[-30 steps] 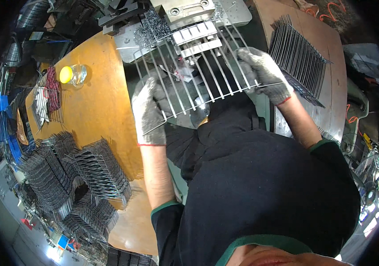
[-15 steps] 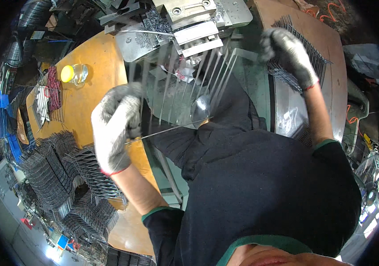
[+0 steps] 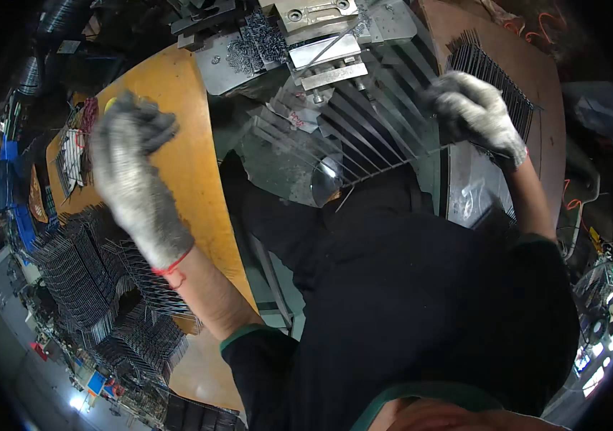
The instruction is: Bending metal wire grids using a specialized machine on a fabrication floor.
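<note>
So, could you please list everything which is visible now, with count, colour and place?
Machine: one, silver, top centre
Metal bits: many, grey, mostly left of machine
Wire rack: one, grey, blurred, below machine
Left table: one, yellow-brown, left
Left wire stacks: several, dark grey, on left table
Cloth-like bundle: one, red and white, left table's outer edge
Right table: one, brown, right
Right wire stack: at least one, dark grey, on right table
Workshop clutter: uncounted, mixed colours, around rim
Shirt: one, black, green-trimmed, lower centre
Left hand: one, whitish-grey glove, over left table
Right hand: one, whitish-grey glove, by rack's right end
</note>
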